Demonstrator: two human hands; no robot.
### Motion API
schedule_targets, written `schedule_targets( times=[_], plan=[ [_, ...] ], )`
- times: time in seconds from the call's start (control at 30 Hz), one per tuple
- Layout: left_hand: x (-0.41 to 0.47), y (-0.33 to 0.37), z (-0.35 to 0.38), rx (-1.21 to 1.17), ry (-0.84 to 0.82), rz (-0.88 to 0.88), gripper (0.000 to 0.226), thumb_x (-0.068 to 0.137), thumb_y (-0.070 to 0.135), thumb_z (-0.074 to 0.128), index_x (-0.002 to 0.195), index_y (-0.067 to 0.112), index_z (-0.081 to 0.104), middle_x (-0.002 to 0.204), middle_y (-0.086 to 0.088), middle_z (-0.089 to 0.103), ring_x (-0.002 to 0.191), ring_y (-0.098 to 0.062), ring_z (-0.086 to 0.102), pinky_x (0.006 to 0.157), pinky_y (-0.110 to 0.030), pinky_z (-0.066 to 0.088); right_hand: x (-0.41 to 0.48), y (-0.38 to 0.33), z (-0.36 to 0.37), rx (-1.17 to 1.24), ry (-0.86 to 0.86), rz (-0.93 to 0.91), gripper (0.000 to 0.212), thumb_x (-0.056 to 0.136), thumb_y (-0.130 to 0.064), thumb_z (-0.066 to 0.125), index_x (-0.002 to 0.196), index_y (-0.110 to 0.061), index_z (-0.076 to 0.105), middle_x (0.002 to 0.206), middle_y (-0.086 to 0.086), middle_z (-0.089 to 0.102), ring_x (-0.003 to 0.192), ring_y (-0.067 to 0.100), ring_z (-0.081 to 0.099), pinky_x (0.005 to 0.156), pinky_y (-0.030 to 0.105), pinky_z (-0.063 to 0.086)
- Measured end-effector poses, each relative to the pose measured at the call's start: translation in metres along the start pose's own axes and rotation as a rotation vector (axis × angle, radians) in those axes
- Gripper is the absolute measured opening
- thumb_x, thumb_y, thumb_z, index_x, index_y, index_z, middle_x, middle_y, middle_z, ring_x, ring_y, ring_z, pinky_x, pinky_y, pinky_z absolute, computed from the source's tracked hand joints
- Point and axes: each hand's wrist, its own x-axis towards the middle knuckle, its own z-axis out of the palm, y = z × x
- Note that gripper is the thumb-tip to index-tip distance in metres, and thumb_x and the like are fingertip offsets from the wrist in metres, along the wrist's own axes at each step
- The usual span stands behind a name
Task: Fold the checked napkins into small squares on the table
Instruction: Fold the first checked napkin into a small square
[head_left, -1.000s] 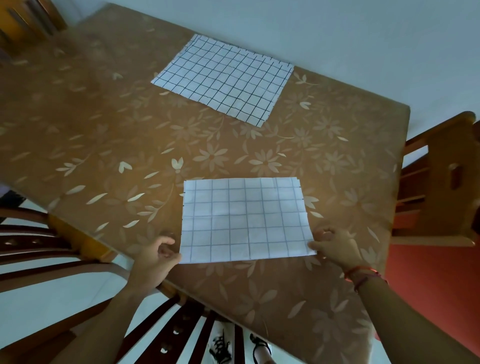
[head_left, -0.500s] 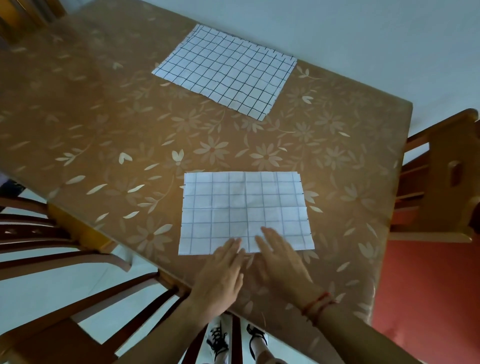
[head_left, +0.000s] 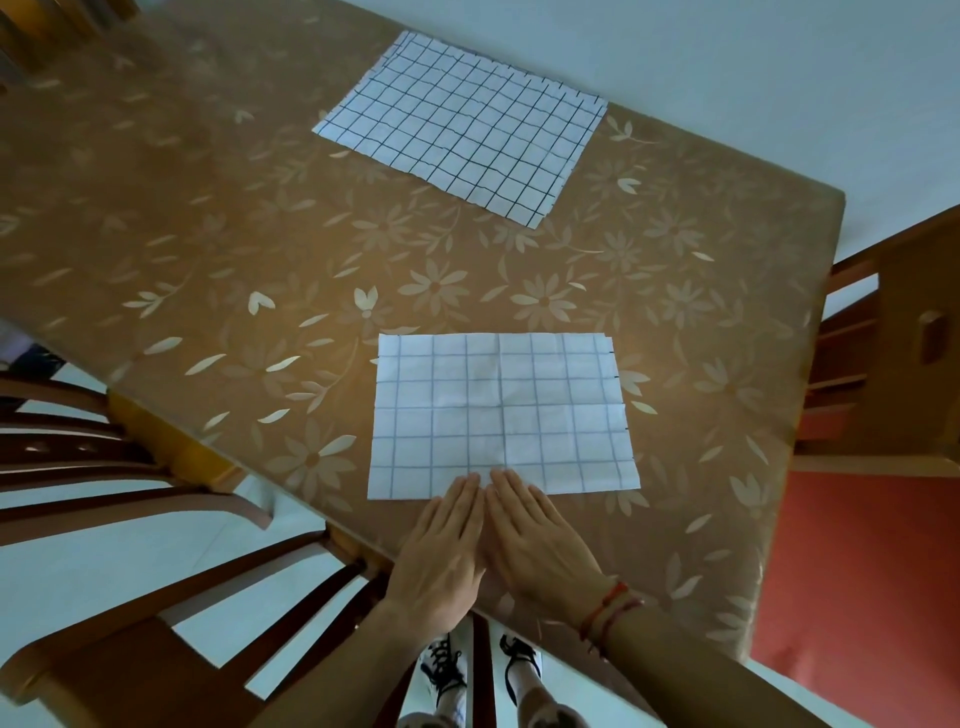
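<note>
Tabletop (head_left: 467, 270) between near napkin (head_left: 501, 410) and far napkin (head_left: 467, 124) lies open; 2 chairs (head_left: 130, 467) flank it.

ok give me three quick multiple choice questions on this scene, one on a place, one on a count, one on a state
1. Where does the far napkin lie?
A) by the table's far edge
B) in a drawer
C) hanging off the near edge

2. How many checked napkins are on the table?
A) one
B) two
C) three

3. How do the left hand and right hand meet the near napkin?
A) pinching its corners
B) flat, fingertips on its near edge
C) lifted clear of it

Answers:
1 A, it lies spread flat by the far edge.
2 B, one near and one far.
3 B, both hands lie side by side with fingers straight.
</note>
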Motion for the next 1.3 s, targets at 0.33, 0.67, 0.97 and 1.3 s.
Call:
schedule_targets(
  times=[0.33,0.67,0.97,1.3],
  plan=[
    [-0.028,-0.036,-0.002,0.097,0.000,-0.123,0.066,0.096,0.040,0.029,0.148,-0.001,0.025,0.157,-0.016,0.019,0.146,-0.028,0.020,0.114,-0.041,0.017,-0.012,0.011,0.002,-0.004,-0.128,0.134,0.070,0.098,-0.046,0.034,0.144,0.007,0.030,0.155,0.024,0.021,0.144,0.035,0.020,0.110,0.049,0.037],
    [-0.043,-0.056,-0.001,0.108,-0.021,-0.292,0.076,0.097,0.051,0.001,0.149,-0.002,0.018,0.158,-0.018,0.012,0.147,-0.028,0.010,0.114,-0.047,0.025,-0.051,0.050,-0.004,-0.036,-0.173,0.407,0.085,0.097,-0.058,0.006,0.143,0.007,0.035,0.153,0.026,0.024,0.142,0.038,0.026,0.114,0.047,0.022],
    [-0.042,-0.055,-0.003,0.094,-0.013,-0.290,0.071,0.093,0.043,0.026,0.147,-0.003,0.024,0.157,-0.018,0.019,0.145,-0.029,0.017,0.112,-0.048,0.030,-0.056,0.056,-0.007,0.018,-0.190,0.454,0.094,0.092,-0.063,-0.005,0.147,0.006,0.025,0.156,0.024,0.014,0.146,0.036,0.015,0.114,0.044,0.010],
    [-0.008,-0.035,-0.008,0.027,0.109,-0.184,0.058,0.091,0.025,0.058,0.140,-0.002,0.040,0.151,-0.021,0.033,0.141,-0.033,0.031,0.109,-0.049,0.035,-0.039,0.073,-0.043,0.296,0.004,0.554,0.073,0.089,-0.057,0.026,0.140,-0.006,0.039,0.135,0.007,0.048,0.115,0.024,0.048,0.099,0.038,0.043]
  ],
)
